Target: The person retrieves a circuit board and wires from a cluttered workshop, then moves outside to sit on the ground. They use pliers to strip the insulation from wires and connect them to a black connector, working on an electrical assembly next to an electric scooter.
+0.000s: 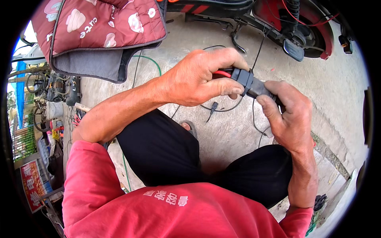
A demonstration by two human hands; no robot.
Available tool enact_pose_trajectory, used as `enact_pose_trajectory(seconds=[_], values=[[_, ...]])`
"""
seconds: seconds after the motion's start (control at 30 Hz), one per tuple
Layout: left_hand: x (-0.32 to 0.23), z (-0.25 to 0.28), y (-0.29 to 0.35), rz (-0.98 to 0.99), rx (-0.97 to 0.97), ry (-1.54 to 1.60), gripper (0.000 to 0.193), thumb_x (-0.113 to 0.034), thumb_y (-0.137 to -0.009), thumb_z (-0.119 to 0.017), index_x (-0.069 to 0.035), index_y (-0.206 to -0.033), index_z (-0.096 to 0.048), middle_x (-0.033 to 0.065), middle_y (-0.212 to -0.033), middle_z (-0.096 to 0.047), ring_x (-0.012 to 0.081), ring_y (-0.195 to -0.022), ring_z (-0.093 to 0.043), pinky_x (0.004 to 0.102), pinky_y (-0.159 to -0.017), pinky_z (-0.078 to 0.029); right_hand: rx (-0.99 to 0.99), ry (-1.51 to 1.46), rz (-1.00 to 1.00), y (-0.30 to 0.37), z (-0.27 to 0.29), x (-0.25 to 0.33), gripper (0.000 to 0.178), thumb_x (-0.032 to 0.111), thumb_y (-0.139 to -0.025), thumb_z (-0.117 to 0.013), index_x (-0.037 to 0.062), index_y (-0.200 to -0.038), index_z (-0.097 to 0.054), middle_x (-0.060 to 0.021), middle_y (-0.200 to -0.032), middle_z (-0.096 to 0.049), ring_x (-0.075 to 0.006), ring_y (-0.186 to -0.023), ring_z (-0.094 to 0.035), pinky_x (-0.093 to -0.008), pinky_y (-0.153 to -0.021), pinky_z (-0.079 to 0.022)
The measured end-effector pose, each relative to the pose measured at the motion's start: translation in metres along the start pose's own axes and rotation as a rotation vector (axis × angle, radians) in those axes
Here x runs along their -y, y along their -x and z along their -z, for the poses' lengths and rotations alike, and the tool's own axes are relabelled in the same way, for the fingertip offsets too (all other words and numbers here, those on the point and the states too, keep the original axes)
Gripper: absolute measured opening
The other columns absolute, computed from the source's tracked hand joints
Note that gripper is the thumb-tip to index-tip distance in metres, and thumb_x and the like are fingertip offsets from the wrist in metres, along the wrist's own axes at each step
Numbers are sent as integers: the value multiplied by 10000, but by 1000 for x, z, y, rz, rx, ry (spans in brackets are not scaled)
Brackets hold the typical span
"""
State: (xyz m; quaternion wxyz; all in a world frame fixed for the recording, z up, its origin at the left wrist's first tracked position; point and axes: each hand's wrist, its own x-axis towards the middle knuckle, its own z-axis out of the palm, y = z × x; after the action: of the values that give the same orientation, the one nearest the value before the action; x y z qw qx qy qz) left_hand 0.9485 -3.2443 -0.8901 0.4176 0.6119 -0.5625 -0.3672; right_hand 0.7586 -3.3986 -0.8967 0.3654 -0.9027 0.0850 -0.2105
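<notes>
In front of me my left hand pinches a black power socket between thumb and fingers. A red wire and a dark one run from its back into the hand. Closed on a dark grey plug, my right hand grips its other end with thumb and forefinger. Socket and plug are in line and touch; how deep one sits in the other I cannot tell. Both are held up off the floor, above and beyond my knees.
A red and black electric scooter stands at the far side, its pedal towards me. A maroon quilted cover hangs at the upper left. On the concrete lie black cables, a small black connector and a green hose. Bicycles and clutter fill the left edge.
</notes>
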Motion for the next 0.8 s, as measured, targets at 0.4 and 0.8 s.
enact_pose_trajectory(seconds=[0.4,0.8], values=[[-9,-2,1,-53,-45,-62,353,-93,-866,-688,40,-1163,-551,112,-929,-620,184,-791,-682,300,-700,-538,-35,-103,-46,0,3,0,218,66,-741,-774,21,-917,-654,-85,-719,-597,-181,-593,-562,-299,-543,-452],[-4,8,-1,60,-31,-35,611,-196,-753,-792,-1,-1260,-512,128,-1059,-620,207,-978,-625,341,-865,-494,-1,-109,-55,-8,-1,3,222,62,-745,-773,17,-920,-644,-89,-738,-596,-195,-596,-576,-304,-529,-463]])
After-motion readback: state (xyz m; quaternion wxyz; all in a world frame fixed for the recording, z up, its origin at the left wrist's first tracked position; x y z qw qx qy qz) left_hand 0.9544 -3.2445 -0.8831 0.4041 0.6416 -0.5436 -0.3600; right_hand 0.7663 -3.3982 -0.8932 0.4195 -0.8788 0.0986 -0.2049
